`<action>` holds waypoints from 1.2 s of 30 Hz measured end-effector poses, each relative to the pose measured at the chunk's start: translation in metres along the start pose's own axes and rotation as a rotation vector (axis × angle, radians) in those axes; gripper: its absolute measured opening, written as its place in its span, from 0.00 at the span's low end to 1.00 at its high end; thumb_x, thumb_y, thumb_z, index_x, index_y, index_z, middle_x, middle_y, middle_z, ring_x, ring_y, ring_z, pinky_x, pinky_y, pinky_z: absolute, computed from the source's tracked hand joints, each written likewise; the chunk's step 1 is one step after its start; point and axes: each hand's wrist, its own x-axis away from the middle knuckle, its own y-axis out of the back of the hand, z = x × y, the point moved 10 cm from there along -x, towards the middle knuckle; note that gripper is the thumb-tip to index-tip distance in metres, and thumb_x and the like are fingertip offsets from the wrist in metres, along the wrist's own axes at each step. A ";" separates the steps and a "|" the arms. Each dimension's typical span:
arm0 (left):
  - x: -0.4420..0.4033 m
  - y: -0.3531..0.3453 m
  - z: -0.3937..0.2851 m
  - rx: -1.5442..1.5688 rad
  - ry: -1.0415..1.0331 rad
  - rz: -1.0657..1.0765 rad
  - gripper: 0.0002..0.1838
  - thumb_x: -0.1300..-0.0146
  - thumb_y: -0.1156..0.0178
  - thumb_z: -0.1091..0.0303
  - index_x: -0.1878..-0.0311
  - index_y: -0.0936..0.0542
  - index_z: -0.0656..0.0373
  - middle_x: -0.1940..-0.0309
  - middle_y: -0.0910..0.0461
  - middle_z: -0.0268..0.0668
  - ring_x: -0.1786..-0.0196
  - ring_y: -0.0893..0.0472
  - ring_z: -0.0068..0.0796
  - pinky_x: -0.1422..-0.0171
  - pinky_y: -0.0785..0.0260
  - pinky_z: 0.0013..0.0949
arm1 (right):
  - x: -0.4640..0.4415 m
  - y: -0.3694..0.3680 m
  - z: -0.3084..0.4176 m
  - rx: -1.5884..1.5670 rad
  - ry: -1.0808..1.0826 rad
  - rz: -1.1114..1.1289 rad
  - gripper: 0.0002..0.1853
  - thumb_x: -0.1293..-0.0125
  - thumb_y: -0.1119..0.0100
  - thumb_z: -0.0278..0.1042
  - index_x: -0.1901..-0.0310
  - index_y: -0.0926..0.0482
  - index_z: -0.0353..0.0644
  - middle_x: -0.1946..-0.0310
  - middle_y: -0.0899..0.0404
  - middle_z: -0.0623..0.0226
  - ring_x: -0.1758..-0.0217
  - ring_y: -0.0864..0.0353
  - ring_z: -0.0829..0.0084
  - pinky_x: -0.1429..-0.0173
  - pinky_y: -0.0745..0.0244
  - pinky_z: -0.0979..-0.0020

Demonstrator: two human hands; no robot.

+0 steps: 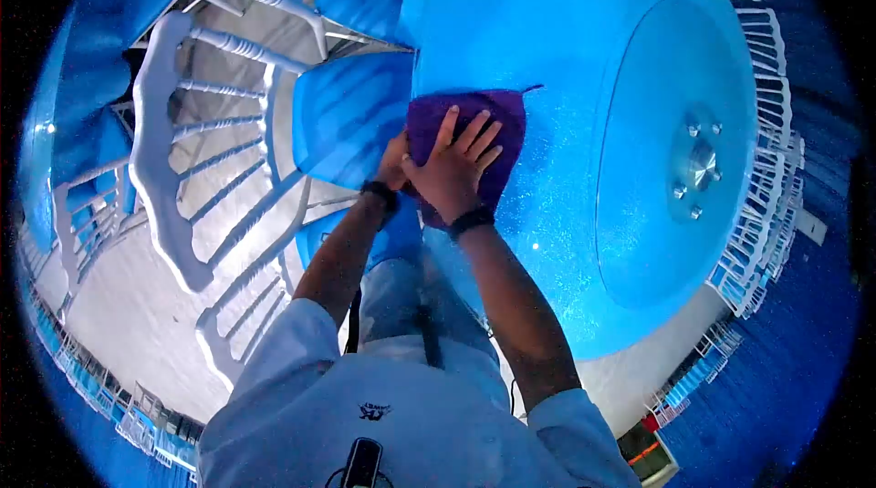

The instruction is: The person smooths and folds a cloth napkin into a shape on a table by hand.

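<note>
A purple cloth napkin (497, 180) lies at the near left edge of a round table (557, 242) lit blue, with a thin corner of it pointing right. Flat on top of the cloth rests my right hand (453, 164), its fingers spread apart. My left hand (394, 162) is at the cloth's left edge, by the table's rim, its fingers curled and holding that edge. Part of the left hand is covered by the right one. Each wrist wears a dark band.
On the table stands a raised round turntable (657, 123) with a metal hub (703, 164) and several bolts. A white chair (164, 150) with a spindle back and blue seat (351, 114) is close at left. More white chairs (753, 214) line the far side.
</note>
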 end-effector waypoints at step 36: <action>0.350 -0.112 0.008 -0.671 0.132 0.557 0.24 0.37 0.50 0.53 0.42 0.27 0.56 0.45 0.25 0.48 0.43 0.26 0.49 0.39 0.35 0.44 | 0.278 -0.044 -0.174 -0.093 0.246 0.201 0.52 0.49 0.41 0.67 0.28 0.56 0.56 0.26 0.68 0.52 0.24 0.72 0.49 0.28 0.68 0.40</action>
